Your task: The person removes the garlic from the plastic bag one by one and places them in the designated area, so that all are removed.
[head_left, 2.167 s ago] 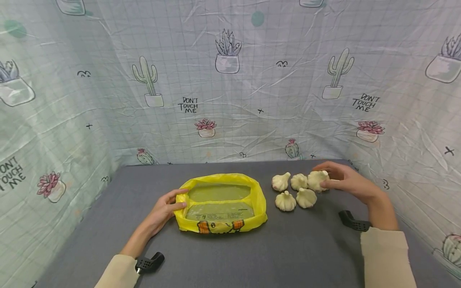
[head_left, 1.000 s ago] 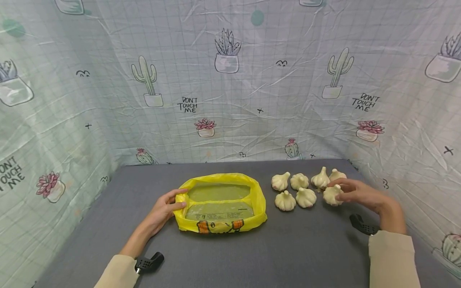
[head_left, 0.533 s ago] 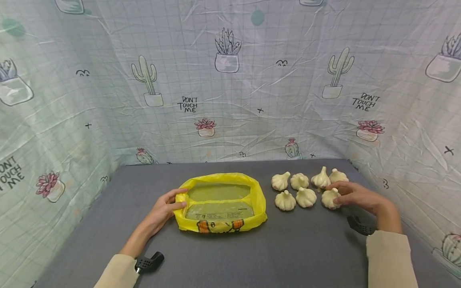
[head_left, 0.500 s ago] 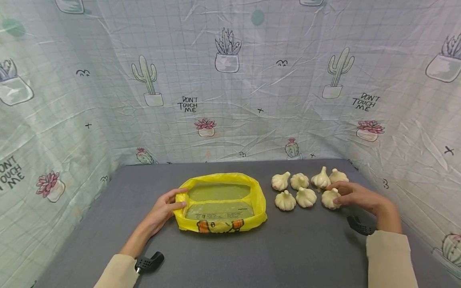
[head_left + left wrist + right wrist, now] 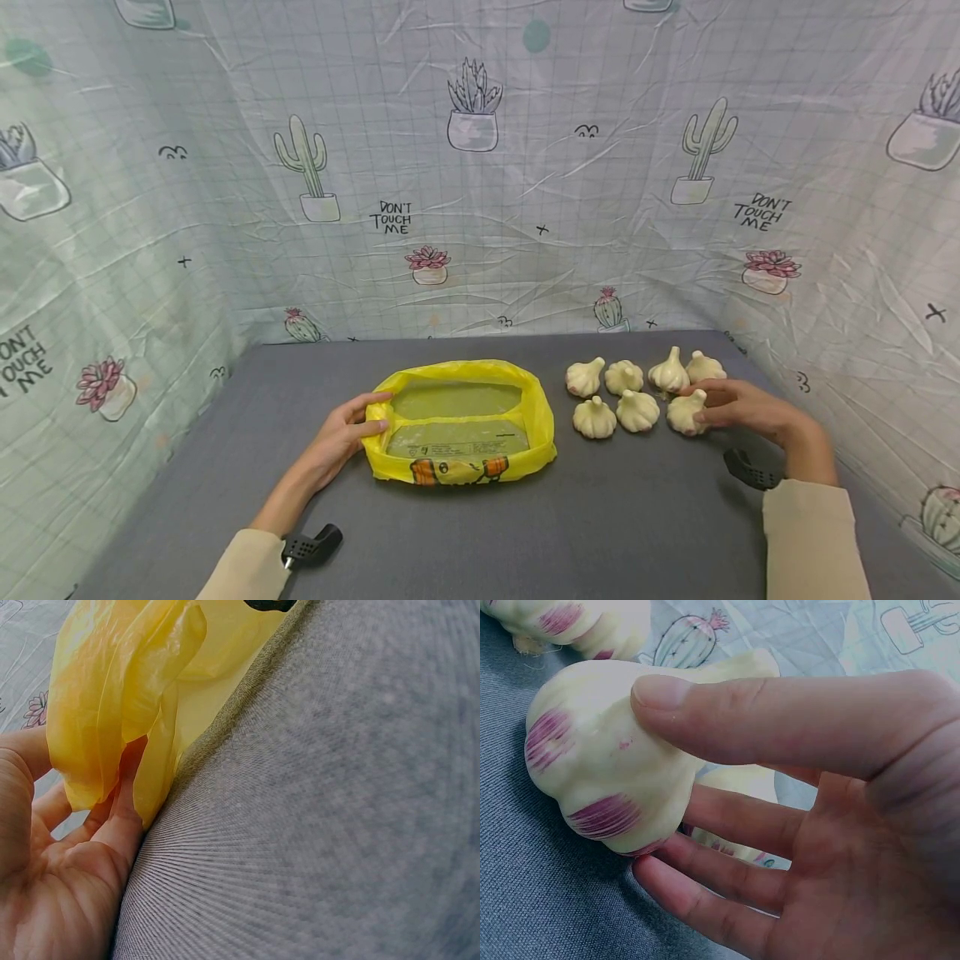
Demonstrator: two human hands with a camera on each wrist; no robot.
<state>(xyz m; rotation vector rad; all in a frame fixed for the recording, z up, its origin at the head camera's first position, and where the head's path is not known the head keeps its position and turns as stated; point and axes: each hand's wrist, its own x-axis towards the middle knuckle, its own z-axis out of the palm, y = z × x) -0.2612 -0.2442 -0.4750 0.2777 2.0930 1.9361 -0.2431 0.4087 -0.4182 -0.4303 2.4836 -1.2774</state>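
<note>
In the head view, a yellow plastic bag [image 5: 542,417] lies on the grey table with its mouth spread wide and its rim rolled down. My left hand [image 5: 333,446] pinches the bag's left rim; the left wrist view shows the yellow plastic [image 5: 97,697] between thumb and fingers. On the right, my right hand [image 5: 753,410] holds a garlic bulb [image 5: 684,414] at the front right of the group. Close up, the thumb presses this white bulb with purple streaks [image 5: 592,765], fingers on its other side. The bulb sits on or just at the table; I cannot tell which.
Several other garlic bulbs stand in two rows right of the bag, among them a front-left bulb [image 5: 594,419] and a back-right bulb [image 5: 705,367]. A patterned curtain [image 5: 480,192] encloses the grey table [image 5: 585,533] at the back and both sides.
My right hand came forward and right from the back row, where two bulbs now stand behind it. The bulb in it has lately turned slightly, stem tipping right. My left hand has stayed still.
</note>
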